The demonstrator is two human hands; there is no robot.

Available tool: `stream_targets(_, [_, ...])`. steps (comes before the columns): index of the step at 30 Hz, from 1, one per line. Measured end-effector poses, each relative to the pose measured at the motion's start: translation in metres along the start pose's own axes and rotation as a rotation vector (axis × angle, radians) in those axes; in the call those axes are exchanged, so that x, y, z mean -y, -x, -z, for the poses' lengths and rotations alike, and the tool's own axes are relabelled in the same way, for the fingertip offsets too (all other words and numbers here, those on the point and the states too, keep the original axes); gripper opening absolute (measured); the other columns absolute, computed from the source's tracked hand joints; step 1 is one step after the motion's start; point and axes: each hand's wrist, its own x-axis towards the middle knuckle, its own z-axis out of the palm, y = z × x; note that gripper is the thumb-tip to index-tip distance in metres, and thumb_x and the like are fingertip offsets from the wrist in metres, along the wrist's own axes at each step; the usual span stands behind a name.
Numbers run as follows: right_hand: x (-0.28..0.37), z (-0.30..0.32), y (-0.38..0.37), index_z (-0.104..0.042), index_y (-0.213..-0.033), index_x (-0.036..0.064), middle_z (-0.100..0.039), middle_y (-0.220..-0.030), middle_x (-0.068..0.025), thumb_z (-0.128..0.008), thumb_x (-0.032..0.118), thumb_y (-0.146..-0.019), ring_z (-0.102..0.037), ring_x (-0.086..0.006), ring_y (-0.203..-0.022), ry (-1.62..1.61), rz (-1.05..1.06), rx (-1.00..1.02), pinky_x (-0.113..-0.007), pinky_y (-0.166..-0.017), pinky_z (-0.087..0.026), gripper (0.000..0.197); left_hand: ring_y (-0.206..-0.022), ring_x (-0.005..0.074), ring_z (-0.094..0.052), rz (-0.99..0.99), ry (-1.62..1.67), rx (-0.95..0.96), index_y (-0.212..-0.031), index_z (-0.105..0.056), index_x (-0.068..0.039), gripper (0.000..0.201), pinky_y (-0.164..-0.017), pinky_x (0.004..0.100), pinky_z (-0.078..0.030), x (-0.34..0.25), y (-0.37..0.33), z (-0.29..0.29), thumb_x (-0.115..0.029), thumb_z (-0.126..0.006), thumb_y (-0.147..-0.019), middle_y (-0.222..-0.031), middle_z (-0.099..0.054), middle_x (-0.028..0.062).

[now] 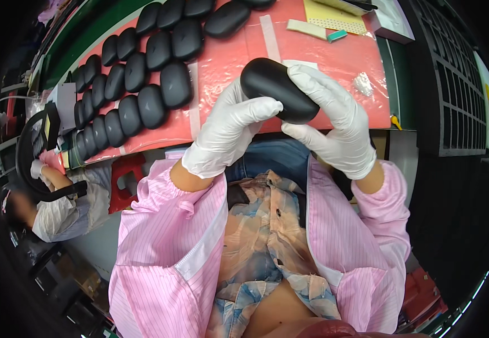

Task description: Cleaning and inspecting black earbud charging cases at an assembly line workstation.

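Judged step: surface check.
White-gloved left hand [224, 129] and right hand [343, 118] grasp a smooth matt-black oblong shell [278, 84] at one o'clock; next move, likely a turn, calls for even support. Similar shells [135, 72] lie in rows at ten o'clock on pink plastic sheeting [345, 67].

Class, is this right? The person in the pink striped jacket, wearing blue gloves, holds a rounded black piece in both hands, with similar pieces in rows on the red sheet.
No: the head view shows white gloves, not blue. The left hand and right hand do hold the rounded black piece, with similar pieces in rows on the red sheet.
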Motion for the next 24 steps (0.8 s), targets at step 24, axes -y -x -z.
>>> stream_targets(24, [0.015, -0.037, 0.004, -0.068, -0.087, 0.0069, -0.061, -0.115, -0.0119, -0.068, -0.003, -0.075, -0.054, -0.0318, -0.12, 0.118, -0.029, -0.327, -0.039, -0.098, -0.044, 0.016, -0.096, 0.0165, -0.065, -0.134, -0.248, 0.071, -0.119, -0.054, 0.001, 0.051, -0.085, 0.0293, -0.055, 0.001, 0.021, 0.036, 0.007, -0.077, -0.073, -0.111, -0.065, 0.0096])
